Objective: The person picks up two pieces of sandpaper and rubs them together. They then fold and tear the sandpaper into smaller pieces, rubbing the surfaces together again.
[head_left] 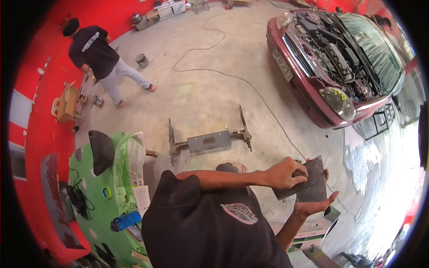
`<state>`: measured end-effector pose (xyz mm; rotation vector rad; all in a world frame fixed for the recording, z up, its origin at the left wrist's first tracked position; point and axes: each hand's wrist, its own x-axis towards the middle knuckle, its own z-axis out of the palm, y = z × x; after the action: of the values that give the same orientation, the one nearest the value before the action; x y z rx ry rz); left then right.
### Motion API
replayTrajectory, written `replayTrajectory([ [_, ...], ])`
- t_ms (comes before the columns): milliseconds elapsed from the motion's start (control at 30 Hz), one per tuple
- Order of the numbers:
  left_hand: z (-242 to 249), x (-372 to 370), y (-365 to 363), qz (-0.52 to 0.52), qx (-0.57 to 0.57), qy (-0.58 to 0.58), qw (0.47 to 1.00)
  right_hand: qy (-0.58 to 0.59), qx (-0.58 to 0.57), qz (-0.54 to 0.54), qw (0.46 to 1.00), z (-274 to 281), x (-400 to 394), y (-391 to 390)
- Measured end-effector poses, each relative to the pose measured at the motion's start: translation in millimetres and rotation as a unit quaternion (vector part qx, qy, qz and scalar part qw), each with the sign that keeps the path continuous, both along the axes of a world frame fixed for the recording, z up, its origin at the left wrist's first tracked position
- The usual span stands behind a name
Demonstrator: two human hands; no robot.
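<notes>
My left hand (288,173) reaches across from the left, its fingers curled against a dark grey flat sheet (316,181). From below, my right hand (311,206) supports the same sheet, with fingertips showing behind its right edge and the thumb stretched to the right. A second dark flat part (285,193) lies beneath my left hand; whether it joins the sheet cannot be made out. Both hands are in front of my dark shirt (201,223), over the floor.
A red car (308,89) with its engine exposed stands at upper right. A metal frame (209,141) lies ahead. The green-covered table (105,178) holds a blue bottle (126,220). Another person (96,56) stands at upper left. A cable (232,75) crosses the floor.
</notes>
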<state>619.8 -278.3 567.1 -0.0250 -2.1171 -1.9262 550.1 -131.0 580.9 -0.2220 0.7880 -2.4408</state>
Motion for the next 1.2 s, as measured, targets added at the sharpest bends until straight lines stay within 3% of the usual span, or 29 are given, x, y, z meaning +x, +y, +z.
replayTrajectory([
  [67,-6,7,14,-0.024,-0.008,0.004,1.0,0.023,-0.001,0.007,1.0,5,2,-5],
  [100,-3,13,18,-0.013,-0.033,0.058,0.998,0.018,0.003,0.009,1.0,5,2,-4],
  [200,-4,5,9,0.023,-0.015,0.064,0.998,-0.008,0.039,-0.022,0.999,-2,3,2],
  [233,-1,-1,-1,0.031,0.017,0.009,0.999,0.007,0.021,-0.003,1.0,2,4,0],
  [333,-3,-8,8,0.002,-0.019,0.023,1.0,0.066,0.005,0.016,0.998,3,-1,-4],
  [367,-4,-4,13,0.012,-0.041,0.077,0.996,0.069,0.045,-0.027,0.996,-1,-3,-2],
  [467,-1,-9,2,0.006,-0.02,0.095,0.995,0.02,0.026,0.015,0.999,9,3,-6],
  [633,6,-6,3,0.024,0.0,0.058,0.998,0.086,0.055,0.022,0.994,11,0,-11],
  [767,10,-5,-8,0.018,0.008,0.064,0.998,0.061,-0.003,0.104,0.993,14,2,-15],
  [867,13,-8,-26,0.076,0.04,0.029,0.996,0.003,0.063,-0.007,0.998,29,9,-19],
  [900,9,-5,-13,0.083,0.004,0.105,0.991,0.057,0.04,0.065,0.995,22,10,-18],
  [967,9,2,-5,0.048,-0.019,0.135,0.989,0.055,0.06,0.082,0.993,15,9,-14],
  [1033,13,5,-8,0.041,-0.013,0.122,0.992,0.015,0.073,0.09,0.993,16,11,-11],
  [1100,21,3,-27,0.051,0.051,0.037,0.997,0.034,0.043,0.097,0.994,25,15,-12],
  [1200,20,5,-9,0.029,0.01,0.049,0.998,0.074,0.024,0.114,0.99,22,16,-10],
])
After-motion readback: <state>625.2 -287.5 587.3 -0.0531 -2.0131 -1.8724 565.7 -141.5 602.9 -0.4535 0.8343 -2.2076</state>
